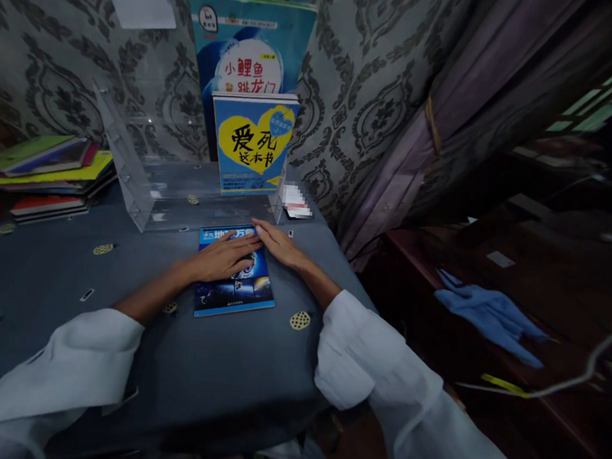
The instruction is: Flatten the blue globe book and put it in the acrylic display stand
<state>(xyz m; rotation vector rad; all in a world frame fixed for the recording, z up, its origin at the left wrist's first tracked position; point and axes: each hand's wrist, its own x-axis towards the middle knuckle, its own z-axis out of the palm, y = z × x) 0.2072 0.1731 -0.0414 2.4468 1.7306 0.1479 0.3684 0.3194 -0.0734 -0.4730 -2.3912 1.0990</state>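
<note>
A blue book (239,288) with a dark, planet-like cover lies flat on the cloth-covered table. Across its upper part rests my left hand (224,258), palm down with the fingers stretched toward the right. My right hand (277,243) touches the book's upper right corner, its fingers extended and meeting the left fingertips. Just beyond the book stands a clear acrylic rack (179,204). In its right side are a blue book with a yellow heart (254,146) and, behind it, taller blue-green picture books (253,32).
Stacked books and folders (49,164) sit at the table's left. A small card (296,201) lies right of the rack. Patterned wallpaper (152,87) backs the table, with a tied curtain (409,153) to the right. A blue cloth (486,313) lies on a dark red surface.
</note>
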